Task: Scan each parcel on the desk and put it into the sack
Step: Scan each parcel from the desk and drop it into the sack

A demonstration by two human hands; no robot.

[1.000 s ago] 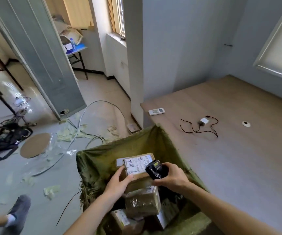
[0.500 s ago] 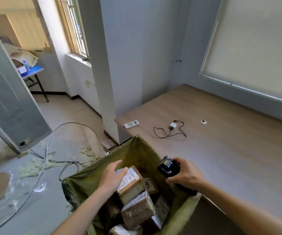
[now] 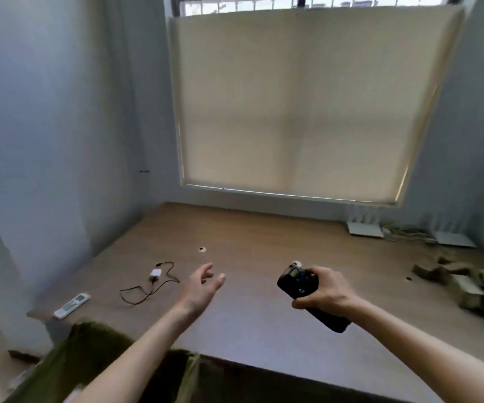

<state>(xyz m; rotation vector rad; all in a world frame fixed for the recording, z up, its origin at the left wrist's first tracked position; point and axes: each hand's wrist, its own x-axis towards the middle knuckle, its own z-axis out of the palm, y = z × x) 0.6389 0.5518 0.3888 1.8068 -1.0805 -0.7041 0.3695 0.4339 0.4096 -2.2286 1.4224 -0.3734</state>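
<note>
your left hand (image 3: 203,289) hangs over the bench (image 3: 264,330), fingers spread and loose, holding nothing. your right hand (image 3: 326,289) wraps around the black scanner (image 3: 302,283), its small screen facing up. the parcels (image 3: 464,283) sit in a blurred heap at the right side of the bench, well apart from both hands. the green sack (image 3: 89,359) gapes at the near left edge, below your left forearm.
</note>
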